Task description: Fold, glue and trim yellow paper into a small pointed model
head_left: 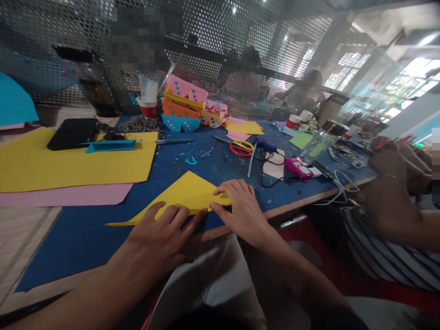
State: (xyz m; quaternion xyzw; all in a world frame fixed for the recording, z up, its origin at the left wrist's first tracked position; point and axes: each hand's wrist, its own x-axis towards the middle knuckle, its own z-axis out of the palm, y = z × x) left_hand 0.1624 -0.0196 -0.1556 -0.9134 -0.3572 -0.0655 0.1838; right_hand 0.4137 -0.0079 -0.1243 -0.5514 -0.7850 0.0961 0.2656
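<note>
A folded sheet of yellow paper (pixel 187 190) lies on the blue table mat at its front edge. It has a triangular shape, with its point away from me and a thin tip sticking out at the left. My left hand (pixel 161 233) rests on its near folded edge, with the fingers stretched out and apart. Over the right corner of the paper lies my right hand (pixel 240 206), its thumb and forefinger spread on either side of a bit of yellow. The right corner itself is hidden under that hand.
Scissors (pixel 241 147), a glue gun (pixel 266 145) with its cord and a glass bottle (pixel 321 142) stand or lie beyond my hands. Large yellow sheets (pixel 113 167) and a black phone (pixel 73 133) are at left. Folded paper pieces (pixel 185 107) stack at the back. Another person's arm (pixel 388 183) is at right.
</note>
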